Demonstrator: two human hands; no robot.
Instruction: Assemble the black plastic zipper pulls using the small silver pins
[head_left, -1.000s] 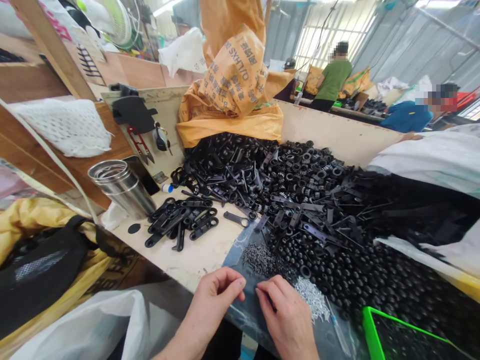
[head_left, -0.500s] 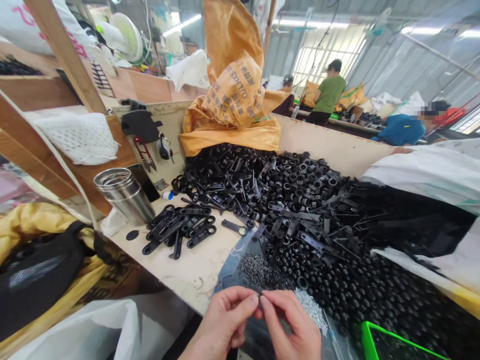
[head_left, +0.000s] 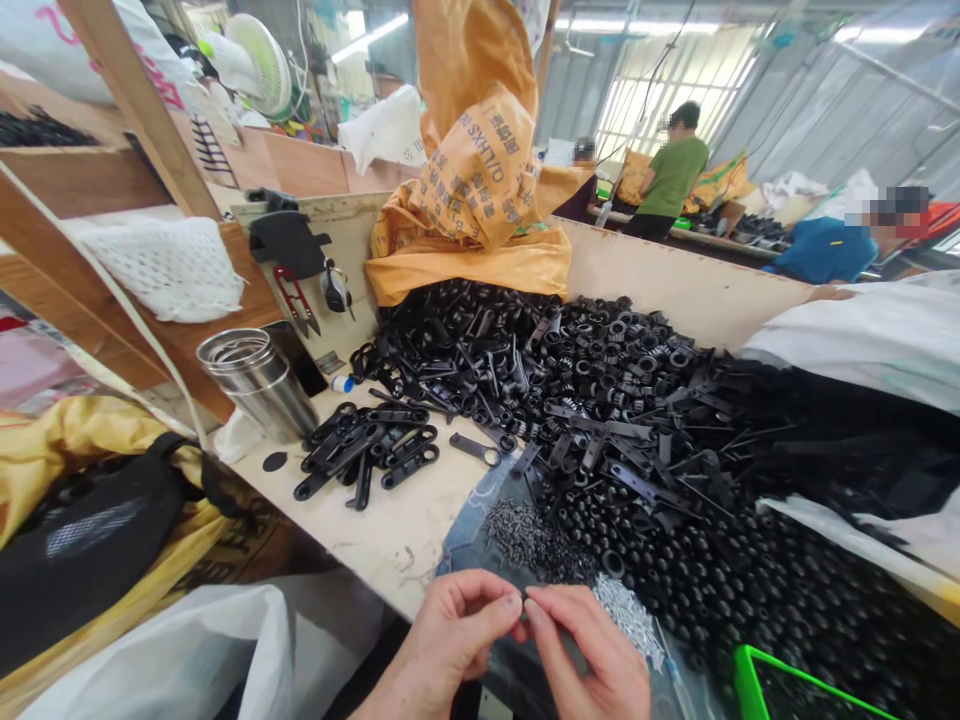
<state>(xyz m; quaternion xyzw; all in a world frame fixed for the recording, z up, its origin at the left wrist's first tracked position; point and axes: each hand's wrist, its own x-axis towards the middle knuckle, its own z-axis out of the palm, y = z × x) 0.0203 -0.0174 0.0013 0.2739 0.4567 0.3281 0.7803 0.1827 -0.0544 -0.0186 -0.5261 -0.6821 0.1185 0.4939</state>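
Note:
My left hand [head_left: 457, 640] and my right hand [head_left: 592, 660] meet at the near edge of the table, fingertips pinched together on a tiny part that I cannot make out. Just beyond them lie a heap of small dark screws [head_left: 529, 535] and a heap of silvery screws [head_left: 630, 612] on a clear plastic sheet [head_left: 465, 520]. A big pile of black plastic parts [head_left: 615, 420] covers the table behind. A small group of flat black lever pieces [head_left: 367, 450] lies to the left on the bare wood.
A steel tumbler [head_left: 259, 385] stands at the table's left edge. An orange sack [head_left: 480, 190] rises at the back. A green-rimmed bin [head_left: 795, 690] is at the near right, a white bag [head_left: 187, 650] at the near left. Other people work at far tables.
Both hands came off the plastic sheet and closed together, fingertips now pinched on each other. The view shifted slightly.

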